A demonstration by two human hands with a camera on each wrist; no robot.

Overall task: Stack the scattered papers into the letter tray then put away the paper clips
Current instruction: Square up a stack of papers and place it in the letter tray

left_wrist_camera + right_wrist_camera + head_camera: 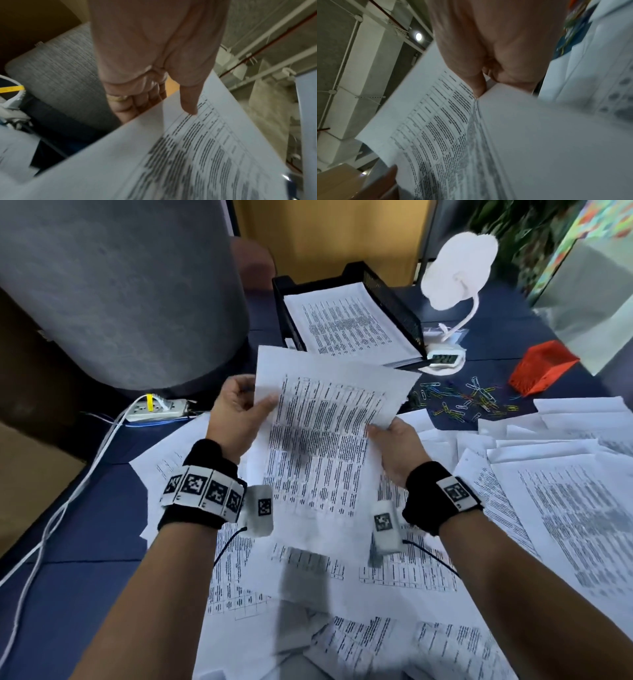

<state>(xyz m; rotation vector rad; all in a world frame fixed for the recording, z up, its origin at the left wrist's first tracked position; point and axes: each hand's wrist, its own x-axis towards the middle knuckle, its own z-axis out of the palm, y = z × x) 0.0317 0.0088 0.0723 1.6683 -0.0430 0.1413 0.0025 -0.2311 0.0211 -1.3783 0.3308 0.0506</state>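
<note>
Both hands hold a printed sheaf of papers (318,436) above the desk. My left hand (239,409) pinches its left edge, thumb on top (188,102), fingers underneath. My right hand (394,440) pinches the right edge (479,88). The held papers (188,155) fill the lower part of both wrist views (453,135). A black mesh letter tray (394,299) with printed sheets inside stands just beyond the held papers. Many scattered papers (548,508) cover the desk below and to the right. Coloured paper clips (462,398) lie loose right of the tray.
An orange mesh basket (541,368) lies tipped beyond the clips. A white desk lamp (455,275) with a clock base stands right of the tray. A grey chair back (120,296) rises at the left, with a power strip (154,409) and white cables beside it.
</note>
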